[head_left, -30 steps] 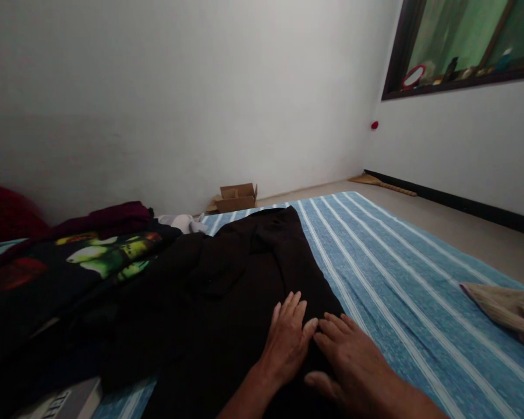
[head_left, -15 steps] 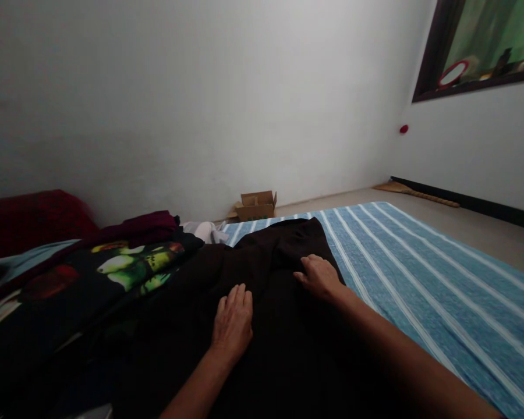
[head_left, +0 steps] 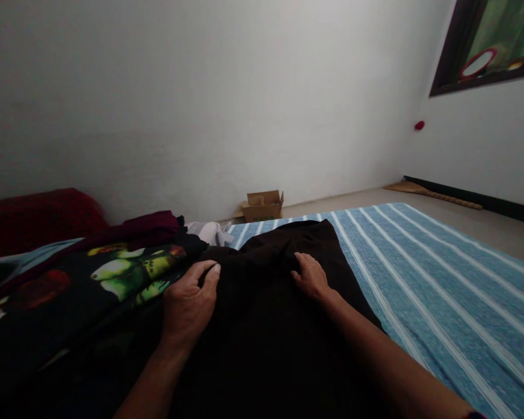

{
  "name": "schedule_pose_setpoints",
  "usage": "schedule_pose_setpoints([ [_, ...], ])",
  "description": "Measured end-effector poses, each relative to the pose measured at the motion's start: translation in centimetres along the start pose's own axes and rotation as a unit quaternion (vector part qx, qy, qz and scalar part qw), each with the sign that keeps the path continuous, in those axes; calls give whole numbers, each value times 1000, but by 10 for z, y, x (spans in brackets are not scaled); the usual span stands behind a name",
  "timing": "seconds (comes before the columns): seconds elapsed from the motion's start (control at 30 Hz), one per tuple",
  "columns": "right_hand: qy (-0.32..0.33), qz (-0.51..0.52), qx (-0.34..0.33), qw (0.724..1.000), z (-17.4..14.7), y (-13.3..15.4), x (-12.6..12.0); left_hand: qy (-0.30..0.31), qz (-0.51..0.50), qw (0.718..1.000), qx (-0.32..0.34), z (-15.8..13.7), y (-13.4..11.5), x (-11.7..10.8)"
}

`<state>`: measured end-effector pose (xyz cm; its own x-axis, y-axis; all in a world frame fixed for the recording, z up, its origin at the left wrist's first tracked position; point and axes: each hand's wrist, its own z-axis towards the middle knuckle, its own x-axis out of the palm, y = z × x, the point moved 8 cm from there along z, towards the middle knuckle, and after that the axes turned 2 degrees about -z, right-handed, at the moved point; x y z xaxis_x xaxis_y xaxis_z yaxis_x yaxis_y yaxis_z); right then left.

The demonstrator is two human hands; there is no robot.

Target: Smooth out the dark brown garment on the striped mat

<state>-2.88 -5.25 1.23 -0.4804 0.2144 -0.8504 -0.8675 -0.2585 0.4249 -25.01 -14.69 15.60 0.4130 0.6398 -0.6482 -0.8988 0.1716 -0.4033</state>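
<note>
A dark brown, nearly black garment lies spread over the bed, its far edge rumpled; its exact kind is hard to make out. At its left side my left hand closes on the cloth, thumb and forefinger bent toward each other. My right hand has its fingers curled onto the same garment near the right side, with small folds rising by the fingertips. To the left of my left hand lies a black cloth printed with green, yellow and red patterns.
Blue and white striped bedding stretches to the right. Behind the printed cloth are a maroon cloth and a red bundle. A cardboard box stands by the wall, and a broom-like object lies on the floor.
My left hand has moved left and turned, and its fingers now close on the cloth. My right hand stays at nearly the same place. The view has shifted slightly left.
</note>
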Motion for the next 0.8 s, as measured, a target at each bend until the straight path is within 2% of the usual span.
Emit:
schedule_pose_setpoints([
  [0.13, -10, 14, 1, 1000, -4, -4, 7, 20, -32, 999, -24, -1, -11, 1],
  [0.2, -17, 19, 3, 1000, -6, -6, 8, 78, -62, 995, 3, -9, -25, 10],
  [0.27, -23, 23, 6, 999, -7, -8, 9, 198, -90, 974, 68, -26, -49, 24],
  [0.33, -27, 28, 12, 999, -7, -11, 11, 345, -102, 924, 126, -54, -69, 36],
  [0.4, -30, 33, 16, 999, -7, -14, 13, 464, -101, 871, 127, -81, -75, 41],
  [0.43, -32, 35, 16, 999, -6, -15, 14, 499, -99, 854, 105, -90, -72, 42],
  [0.47, -34, 37, 16, 999, -6, -16, 14, 514, -99, 849, 75, -94, -65, 41],
  [0.5, -36, 39, 15, 998, -6, -16, 15, 507, -94, 856, 42, -94, -55, 39],
  [0.6, -40, 45, 13, 998, -5, -17, 16, 413, -20, 909, -52, -82, -12, 32],
  [0.63, -41, 46, 14, 998, -5, -17, 16, 393, 23, 916, -74, -82, 3, 31],
  [0.7, -42, 49, 15, 998, -4, -18, 18, 403, 88, 904, -107, -90, 28, 38],
  [0.8, -41, 53, 17, 998, -3, -19, 20, 461, 86, 873, -135, -115, 44, 57],
])
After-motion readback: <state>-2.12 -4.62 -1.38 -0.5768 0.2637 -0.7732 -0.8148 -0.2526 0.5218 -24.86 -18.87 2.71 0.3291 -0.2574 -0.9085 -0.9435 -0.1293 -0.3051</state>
